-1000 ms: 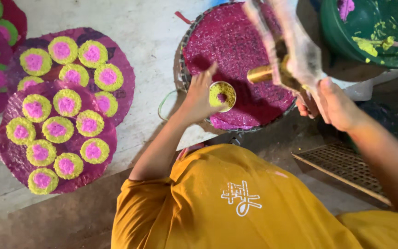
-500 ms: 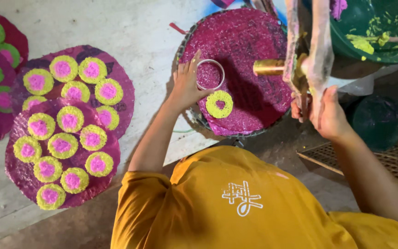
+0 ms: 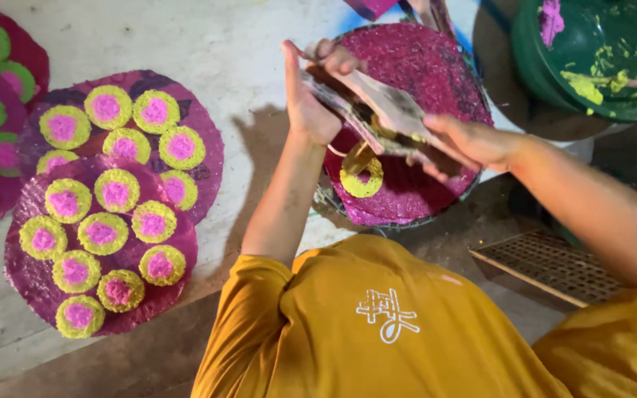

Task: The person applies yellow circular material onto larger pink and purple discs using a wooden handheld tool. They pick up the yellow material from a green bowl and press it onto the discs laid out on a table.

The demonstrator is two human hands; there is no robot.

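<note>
My left hand (image 3: 307, 99) grips the upper end of a grey cloth piping bag (image 3: 385, 107). My right hand (image 3: 473, 140) is closed round the bag's lower part. The bag's brass nozzle (image 3: 357, 156) points down just above a yellow ring (image 3: 363, 182) with a magenta centre. That ring lies on a large magenta disc (image 3: 429, 66), which rests on a round wire tray (image 3: 331, 200). Both hands hang over the near left part of the disc.
Several magenta discs topped with yellow-and-pink rounds (image 3: 101, 236) lie on the pale floor at left. A green bowl (image 3: 599, 51) with yellow-green paste and a stick stands at top right. A woven mat (image 3: 551, 265) lies at right, beside my yellow shirt (image 3: 377, 324).
My left hand has left the small ring on the disc and risen to grip the bag. The bag has swung down across the disc, its nozzle now over the yellow ring.
</note>
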